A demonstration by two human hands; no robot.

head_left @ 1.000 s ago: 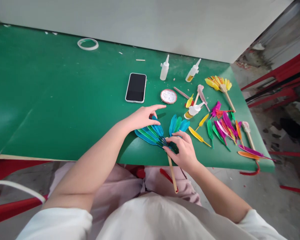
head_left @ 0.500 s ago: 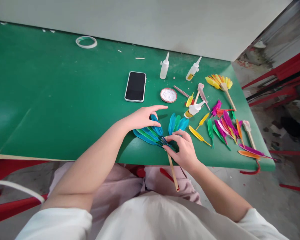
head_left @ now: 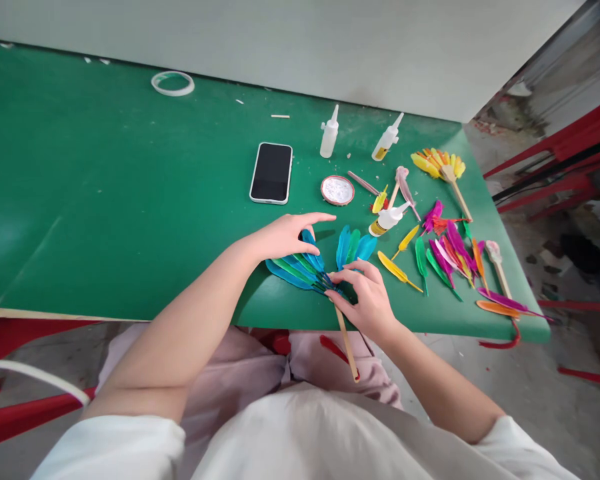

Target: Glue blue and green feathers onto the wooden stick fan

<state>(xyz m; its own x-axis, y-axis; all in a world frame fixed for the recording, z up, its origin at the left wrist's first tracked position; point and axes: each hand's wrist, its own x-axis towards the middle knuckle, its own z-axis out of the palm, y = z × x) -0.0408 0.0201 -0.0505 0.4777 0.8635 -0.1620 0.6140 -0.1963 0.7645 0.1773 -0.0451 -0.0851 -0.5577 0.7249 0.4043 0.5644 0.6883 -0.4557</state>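
A feather fan with blue and green feathers (head_left: pixel 291 272) lies near the table's front edge. Its flat wooden handle (head_left: pixel 349 345) sticks out over my lap, with red at the tip. My left hand (head_left: pixel 294 237) hovers over the left feathers, thumb and index finger spread apart; its other fingers are partly hidden beneath. Fingers and thumb of my right hand (head_left: pixel 364 297) close on the quills where the feathers meet the handle. Behind that hand, more blue and green feathers (head_left: pixel 353 245) fan upward; whether they are fixed to the handle is hidden.
Glue bottles (head_left: pixel 387 219) stand or lean beyond my right hand. A phone (head_left: pixel 271 173), a round lid with white stuff (head_left: pixel 337 191) and a tape roll (head_left: pixel 173 84) lie farther back. Loose coloured feathers (head_left: pixel 455 257), a yellow feather fan (head_left: pixel 439 163) and wooden handles (head_left: pixel 500 270) are at right.
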